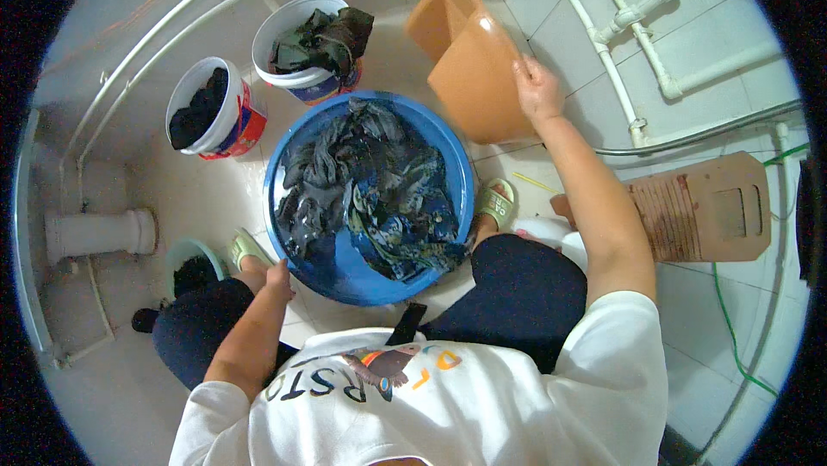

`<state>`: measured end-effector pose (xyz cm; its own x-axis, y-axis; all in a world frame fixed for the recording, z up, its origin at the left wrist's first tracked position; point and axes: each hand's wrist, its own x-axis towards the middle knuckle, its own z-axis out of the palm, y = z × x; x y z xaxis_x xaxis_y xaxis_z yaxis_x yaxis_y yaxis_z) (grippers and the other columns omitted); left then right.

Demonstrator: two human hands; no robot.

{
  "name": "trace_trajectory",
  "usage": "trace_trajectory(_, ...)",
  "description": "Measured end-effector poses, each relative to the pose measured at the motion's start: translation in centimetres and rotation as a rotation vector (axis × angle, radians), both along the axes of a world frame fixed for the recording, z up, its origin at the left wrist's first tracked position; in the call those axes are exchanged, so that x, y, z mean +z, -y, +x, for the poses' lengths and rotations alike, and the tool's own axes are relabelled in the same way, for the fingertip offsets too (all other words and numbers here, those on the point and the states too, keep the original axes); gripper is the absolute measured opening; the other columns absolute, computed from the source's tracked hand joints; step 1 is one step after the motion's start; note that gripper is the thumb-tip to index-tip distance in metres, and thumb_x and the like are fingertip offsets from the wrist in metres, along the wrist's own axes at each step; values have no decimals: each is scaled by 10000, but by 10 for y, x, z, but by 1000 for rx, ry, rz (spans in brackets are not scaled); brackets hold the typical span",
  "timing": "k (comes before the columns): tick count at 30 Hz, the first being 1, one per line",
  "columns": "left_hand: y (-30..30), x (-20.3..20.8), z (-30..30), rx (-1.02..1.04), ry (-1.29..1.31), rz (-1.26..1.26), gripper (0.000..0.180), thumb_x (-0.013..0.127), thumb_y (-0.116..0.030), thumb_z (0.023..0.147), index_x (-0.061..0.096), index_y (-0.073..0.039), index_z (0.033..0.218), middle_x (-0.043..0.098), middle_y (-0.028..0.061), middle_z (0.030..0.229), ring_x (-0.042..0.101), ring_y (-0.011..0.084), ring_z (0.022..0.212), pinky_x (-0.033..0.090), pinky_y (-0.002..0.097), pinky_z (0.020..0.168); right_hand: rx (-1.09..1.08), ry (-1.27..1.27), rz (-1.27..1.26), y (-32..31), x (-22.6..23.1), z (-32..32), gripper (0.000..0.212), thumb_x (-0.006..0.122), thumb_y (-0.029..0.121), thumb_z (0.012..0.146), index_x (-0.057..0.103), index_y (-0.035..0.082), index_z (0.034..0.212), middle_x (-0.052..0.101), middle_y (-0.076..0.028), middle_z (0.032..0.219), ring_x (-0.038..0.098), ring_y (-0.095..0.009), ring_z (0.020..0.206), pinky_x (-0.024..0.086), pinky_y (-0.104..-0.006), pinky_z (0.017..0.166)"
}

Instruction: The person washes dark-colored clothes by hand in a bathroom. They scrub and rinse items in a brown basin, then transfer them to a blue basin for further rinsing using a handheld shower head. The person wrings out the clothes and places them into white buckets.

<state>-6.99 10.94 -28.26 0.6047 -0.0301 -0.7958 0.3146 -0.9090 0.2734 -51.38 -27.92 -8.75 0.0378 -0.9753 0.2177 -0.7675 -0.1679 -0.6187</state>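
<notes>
My right hand [538,91] is closed on the edge of an orange-tan plastic piece with broad panels [481,78]; its exact kind is unclear. The piece is tilted, just beyond the far right rim of a round blue washtub [466,182]. Wet dark clothes [345,160] and a blue patterned garment [405,216] lie in the tub, with some dark water. My left hand [280,282] is low by the tub's near left rim. Its fingers are mostly hidden, so whether it touches the rim cannot be made out.
Two white buckets, one with dark cloth [209,108] and one with greenish-dark cloth [319,44], stand beyond the tub. A brown ridged washboard [698,208] lies at right. A pale green basin [183,252] is near my left knee. White pipes [603,44] run along the walls.
</notes>
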Motion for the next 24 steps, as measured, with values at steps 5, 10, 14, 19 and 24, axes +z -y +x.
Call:
trace_trajectory(5,23,45,-34,-178,-127,-72,568,588,-410,764,440,-84,1205,510,91,891,468,234,707,408,395,584,-118,284,-102,13,10,-39,331,478,335,866,589,104,1074,630,-148,938,600,-309,868,449,-364,767)
trace_trajectory(10,16,42,-18,-253,3,-221,642,601,-351,770,365,-38,1278,540,92,948,489,191,732,404,299,604,-182,691,-4,-7,49,-47,324,523,207,878,561,-33,1091,606,-71,1003,551,-162,903,412,-273,819)
trace_trajectory(14,25,40,-13,-288,78,-347,595,590,-277,798,354,-14,1278,550,112,1036,514,172,792,406,251,645,-30,1046,-14,5,39,-79,380,503,176,881,474,-64,1174,562,-96,1099,539,-175,962,400,-299,869)
trace_trajectory(19,78,81,-52,-417,-113,-613,490,553,-208,848,371,-16,1260,557,70,1085,527,141,907,412,244,739,-7,745,-118,6,33,-84,282,527,213,868,589,-9,1030,628,-70,911,572,-168,802,441,-295,757)
trace_trajectory(24,152,124,-116,-730,-200,-667,391,534,-179,868,439,-8,1206,557,66,1091,518,142,953,405,250,794,97,128,-327,2,-4,-65,233,578,192,821,613,68,1016,646,-87,924,614,-221,781,477,-311,692)
